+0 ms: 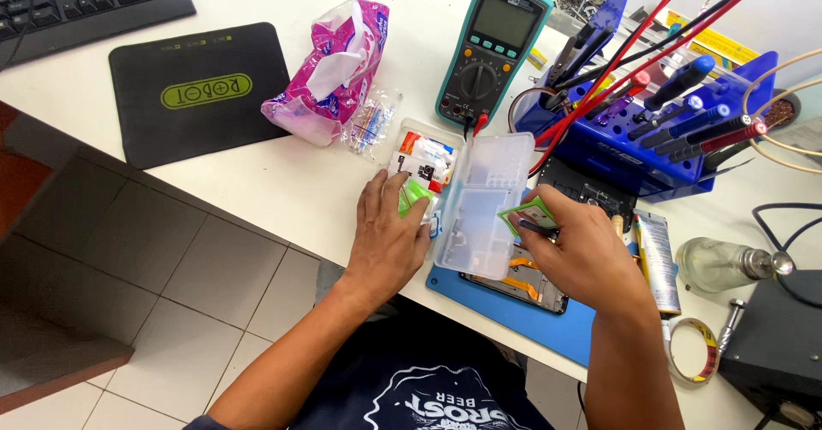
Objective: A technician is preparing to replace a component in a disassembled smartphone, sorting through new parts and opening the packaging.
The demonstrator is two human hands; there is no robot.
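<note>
the right hand [586, 254] pinches a small flat green packet [527, 216] between thumb and fingers over the open lid of a clear plastic parts box [484, 203], while the left hand [390, 233] presses bent fingers on a bright green packet [414, 197] in the box's tray. just behind lie red-and-white labelled packets [421, 158]. farther back sit a pink tissue pack [338, 70], a teal multimeter [492, 49] and a black mouse pad [201, 92] with a green oval label.

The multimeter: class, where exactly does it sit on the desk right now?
In the head view, the teal multimeter lies at top centre, between the pink tissue pack on its left and the blue tool rack on its right.
</note>
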